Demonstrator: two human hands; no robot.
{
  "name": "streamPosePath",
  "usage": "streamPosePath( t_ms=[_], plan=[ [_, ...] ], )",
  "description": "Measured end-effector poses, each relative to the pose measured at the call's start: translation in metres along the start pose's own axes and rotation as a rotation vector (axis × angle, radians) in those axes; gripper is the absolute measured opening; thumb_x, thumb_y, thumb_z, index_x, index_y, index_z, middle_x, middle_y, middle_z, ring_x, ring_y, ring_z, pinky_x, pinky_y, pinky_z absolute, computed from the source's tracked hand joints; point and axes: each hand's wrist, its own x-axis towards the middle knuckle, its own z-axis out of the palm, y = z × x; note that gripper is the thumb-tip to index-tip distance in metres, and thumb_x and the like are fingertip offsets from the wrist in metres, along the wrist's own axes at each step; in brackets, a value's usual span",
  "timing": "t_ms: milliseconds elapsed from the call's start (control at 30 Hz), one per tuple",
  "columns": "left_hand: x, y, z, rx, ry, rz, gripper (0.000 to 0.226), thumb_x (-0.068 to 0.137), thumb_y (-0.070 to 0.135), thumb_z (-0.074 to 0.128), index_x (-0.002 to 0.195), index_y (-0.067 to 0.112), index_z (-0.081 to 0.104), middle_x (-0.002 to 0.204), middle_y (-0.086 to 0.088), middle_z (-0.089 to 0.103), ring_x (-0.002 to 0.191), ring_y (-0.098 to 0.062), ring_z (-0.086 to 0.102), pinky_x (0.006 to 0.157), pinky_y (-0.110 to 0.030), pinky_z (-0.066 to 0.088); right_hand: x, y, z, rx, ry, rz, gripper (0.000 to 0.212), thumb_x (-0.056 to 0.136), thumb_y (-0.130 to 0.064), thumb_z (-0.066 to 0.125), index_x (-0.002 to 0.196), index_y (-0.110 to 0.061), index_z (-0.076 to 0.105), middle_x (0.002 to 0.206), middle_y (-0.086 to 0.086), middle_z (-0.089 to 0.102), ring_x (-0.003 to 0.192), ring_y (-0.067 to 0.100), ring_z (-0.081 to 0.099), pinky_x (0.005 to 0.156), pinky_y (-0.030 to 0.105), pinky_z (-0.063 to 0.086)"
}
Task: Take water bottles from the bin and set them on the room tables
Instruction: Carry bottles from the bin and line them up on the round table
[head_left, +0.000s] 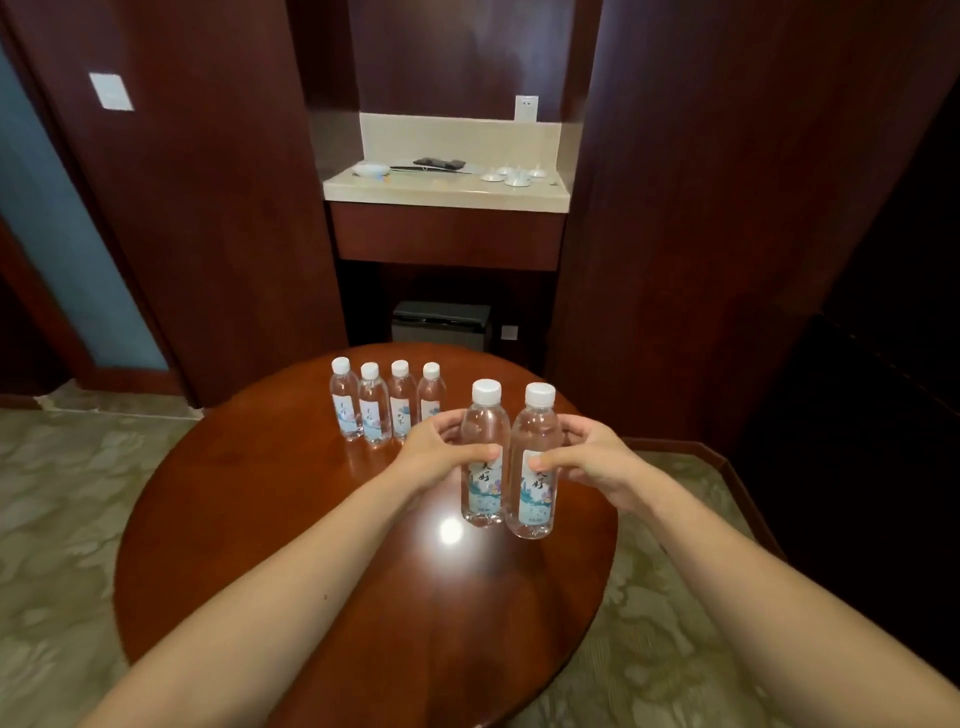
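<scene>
Over the round wooden table (291, 545) I hold two clear water bottles side by side. My left hand (434, 457) grips the left bottle (484, 447) around its middle. My right hand (597, 460) grips the right bottle (536, 452) the same way. Both bottles are upright with white caps; whether their bases touch the tabletop I cannot tell. Behind them, a row of several more capped bottles (373, 410) stands on the far part of the table. The rightmost of that row is partly hidden by my left hand. No bin is in view.
Beyond the table a beige counter (447, 195) in a wooden niche holds upturned cups, a dish and a dark tray. A small dark fridge (440, 325) sits under it. Dark wood panels stand on both sides, and patterned carpet (62, 519) surrounds the table.
</scene>
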Motion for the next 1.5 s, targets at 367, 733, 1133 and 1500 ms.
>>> streamPosePath(
  t_ms=[367,733,1133,1500],
  plan=[
    [0.163,-0.022,-0.003,0.216,0.015,-0.045,0.064,0.073,0.008,0.084,0.127,0.014,0.050,0.113,0.006,0.064,0.104,-0.009,0.061,0.101,-0.031,0.048,0.171,0.008,-0.041,-0.001,-0.026,0.066,0.056,0.068,0.012,0.078,0.111,-0.020,0.063,0.110,0.001,0.074,0.104,0.017,0.069,0.083,0.030,0.054],
    [0.278,-0.082,0.003,0.476,0.092,-0.184,0.075,0.076,0.011,0.081,0.140,0.011,0.042,0.130,-0.003,0.060,0.113,-0.019,0.059,0.099,-0.037,0.049,0.304,0.060,-0.057,-0.057,-0.048,0.145,0.066,0.063,0.018,0.079,0.118,-0.014,0.059,0.109,0.003,0.070,0.101,0.017,0.065,0.081,0.026,0.053],
    [0.302,-0.121,0.002,0.616,0.071,-0.203,0.075,0.068,0.013,0.086,0.133,0.013,0.048,0.124,-0.003,0.064,0.111,-0.022,0.061,0.097,-0.045,0.052,0.318,0.087,-0.054,-0.112,-0.039,0.135,0.067,0.067,0.020,0.075,0.122,-0.012,0.054,0.124,0.007,0.065,0.114,0.019,0.060,0.083,0.023,0.052],
    [0.289,-0.093,-0.010,0.624,0.044,-0.083,0.064,0.075,0.015,0.083,0.133,0.015,0.055,0.127,-0.002,0.064,0.114,-0.017,0.061,0.100,-0.043,0.050,0.308,0.067,-0.049,-0.367,-0.024,0.036,0.072,0.070,-0.006,0.086,0.133,-0.013,0.054,0.124,0.001,0.061,0.116,0.018,0.057,0.103,0.035,0.046]
  ],
)
